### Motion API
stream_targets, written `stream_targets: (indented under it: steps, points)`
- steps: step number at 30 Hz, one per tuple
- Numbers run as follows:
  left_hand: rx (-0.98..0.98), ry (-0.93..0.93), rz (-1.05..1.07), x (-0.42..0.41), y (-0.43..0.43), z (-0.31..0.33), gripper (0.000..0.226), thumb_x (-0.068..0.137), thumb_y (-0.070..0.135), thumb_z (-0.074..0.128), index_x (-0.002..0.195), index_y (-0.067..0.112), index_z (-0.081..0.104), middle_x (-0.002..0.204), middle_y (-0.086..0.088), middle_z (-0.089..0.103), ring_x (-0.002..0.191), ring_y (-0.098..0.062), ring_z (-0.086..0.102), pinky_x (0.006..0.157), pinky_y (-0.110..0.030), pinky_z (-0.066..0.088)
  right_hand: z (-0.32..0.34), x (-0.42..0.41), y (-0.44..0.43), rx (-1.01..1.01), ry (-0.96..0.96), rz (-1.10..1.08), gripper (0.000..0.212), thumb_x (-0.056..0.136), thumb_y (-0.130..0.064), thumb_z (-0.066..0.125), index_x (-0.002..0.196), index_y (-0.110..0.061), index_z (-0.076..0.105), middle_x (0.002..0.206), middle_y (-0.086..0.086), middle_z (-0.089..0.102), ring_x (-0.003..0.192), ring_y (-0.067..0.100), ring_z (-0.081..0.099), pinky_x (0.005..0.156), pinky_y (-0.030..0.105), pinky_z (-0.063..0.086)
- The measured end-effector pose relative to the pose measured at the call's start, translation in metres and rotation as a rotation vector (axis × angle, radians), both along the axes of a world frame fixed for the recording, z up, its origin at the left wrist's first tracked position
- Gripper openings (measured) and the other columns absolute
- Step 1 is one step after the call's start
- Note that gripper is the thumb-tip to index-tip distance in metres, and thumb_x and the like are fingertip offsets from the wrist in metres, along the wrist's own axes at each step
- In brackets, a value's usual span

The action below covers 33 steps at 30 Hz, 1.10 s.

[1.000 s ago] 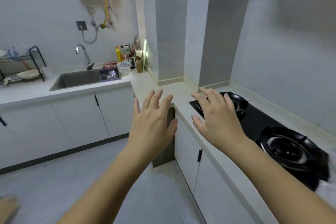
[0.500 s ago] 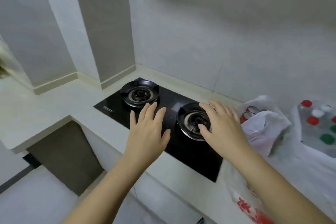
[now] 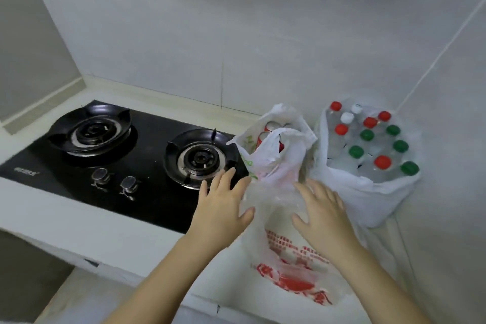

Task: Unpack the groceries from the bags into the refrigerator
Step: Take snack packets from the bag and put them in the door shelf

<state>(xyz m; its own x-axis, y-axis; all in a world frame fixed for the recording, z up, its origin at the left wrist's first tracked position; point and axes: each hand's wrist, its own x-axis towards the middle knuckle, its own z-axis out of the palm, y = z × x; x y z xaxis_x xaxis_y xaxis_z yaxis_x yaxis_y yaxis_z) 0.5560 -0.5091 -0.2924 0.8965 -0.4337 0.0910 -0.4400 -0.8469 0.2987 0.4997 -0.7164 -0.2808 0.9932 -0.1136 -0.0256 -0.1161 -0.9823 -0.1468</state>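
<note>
While the left hand and the right hand are hovering at either side of its upper end, a thin plastic bag with red print is lying slumped at the right end of the worktop, its long axis running from the front edge back toward the wall. Each grip is standing wide open, fingers spread and pointing away from the person, holding nothing; the left thumb may be brushing the plastic, but the blur is making that hard to tell. Just behind, a white bag is gaping upward, showing red cans standing upright inside. Beside it on the right, a third bag is holding bottles upright, their red, green and white caps pointing up. A black two-burner hob is sitting to the left.
</note>
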Motion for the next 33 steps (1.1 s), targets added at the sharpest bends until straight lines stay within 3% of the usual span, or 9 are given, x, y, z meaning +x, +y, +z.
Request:
stream_targets:
  steps: [4, 9, 14, 18, 23, 26, 29, 33]
  points:
    - [0.101, 0.137, -0.048, 0.000, -0.033, -0.021, 0.080, 0.086, 0.062, 0.052, 0.150, 0.043, 0.010, 0.163, -0.002, -0.007, 0.149, -0.026, -0.010, 0.119, -0.054, 0.006, -0.020, 0.001, -0.040, -0.006, 0.237, 0.008, 0.082, 0.090, -0.052, 0.056, 0.153, -0.039, 0.005, 0.164, -0.001, 0.000, 0.151, 0.028, -0.004, 0.120, 0.049, 0.007]
    - [0.286, 0.337, -0.124, 0.002, -0.055, -0.060, 0.120, 0.068, 0.073, 0.066, 0.152, 0.037, -0.012, 0.156, -0.003, -0.033, 0.143, -0.030, -0.030, 0.117, -0.057, -0.006, -0.053, 0.006, -0.077, 0.027, 0.530, 0.023, 0.117, 0.071, -0.061, 0.071, 0.150, -0.048, -0.014, 0.161, -0.004, -0.024, 0.147, 0.032, -0.023, 0.116, 0.063, -0.001]
    - [0.455, 0.428, -0.159, 0.001, -0.069, -0.098, 0.136, 0.063, 0.067, 0.076, 0.150, 0.033, -0.023, 0.153, -0.009, -0.038, 0.140, -0.035, -0.034, 0.116, -0.060, -0.007, -0.088, 0.005, -0.089, 0.103, 0.772, 0.070, 0.143, 0.055, -0.065, 0.083, 0.144, -0.050, -0.027, 0.154, -0.003, -0.039, 0.140, 0.032, -0.037, 0.110, 0.071, -0.008]
    - [0.522, 0.445, -0.161, 0.003, -0.078, -0.125, 0.138, 0.063, 0.066, 0.077, 0.148, 0.032, -0.026, 0.153, -0.011, -0.037, 0.142, -0.038, -0.029, 0.116, -0.060, -0.005, -0.120, -0.001, -0.086, 0.104, 0.823, 0.083, 0.147, 0.052, -0.062, 0.085, 0.143, -0.048, -0.030, 0.148, -0.001, -0.046, 0.136, 0.033, -0.041, 0.108, 0.073, -0.009]
    - [0.483, 0.419, -0.119, 0.001, -0.084, -0.147, 0.120, 0.072, 0.058, 0.074, 0.151, 0.036, -0.015, 0.160, -0.009, -0.021, 0.148, -0.036, -0.009, 0.118, -0.052, 0.011, -0.156, -0.006, -0.084, 0.063, 0.682, 0.062, 0.137, 0.062, -0.055, 0.084, 0.148, -0.045, -0.024, 0.150, 0.001, -0.044, 0.141, 0.034, -0.034, 0.112, 0.070, -0.002]
    - [0.413, 0.362, -0.075, 0.001, -0.083, -0.150, 0.089, 0.080, 0.036, 0.071, 0.148, 0.039, 0.013, 0.156, -0.004, 0.010, 0.140, -0.030, 0.020, 0.107, -0.042, 0.033, -0.159, -0.002, -0.083, 0.067, 0.628, 0.041, 0.124, 0.065, -0.053, 0.083, 0.152, -0.045, -0.004, 0.160, -0.003, -0.027, 0.148, 0.033, -0.018, 0.114, 0.063, 0.010]
    - [0.280, 0.330, -0.008, 0.000, -0.087, -0.152, 0.048, 0.089, 0.009, 0.050, 0.133, 0.026, 0.043, 0.135, -0.002, 0.035, 0.116, -0.025, 0.040, 0.086, -0.034, 0.047, -0.158, 0.003, -0.081, 0.087, 0.471, 0.024, 0.082, 0.075, -0.046, 0.078, 0.142, -0.042, 0.031, 0.149, -0.004, 0.018, 0.138, 0.025, 0.021, 0.103, 0.044, 0.036]
    - [0.158, 0.405, 0.061, -0.002, -0.089, -0.156, 0.015, 0.096, 0.015, 0.044, 0.106, 0.016, 0.054, 0.105, -0.003, 0.048, 0.092, -0.029, 0.057, 0.065, -0.035, 0.043, -0.165, 0.002, -0.074, 0.260, 0.342, -0.029, 0.026, 0.087, -0.026, 0.068, 0.107, -0.029, 0.051, 0.116, -0.008, 0.043, 0.105, 0.015, 0.050, 0.078, 0.032, 0.047]
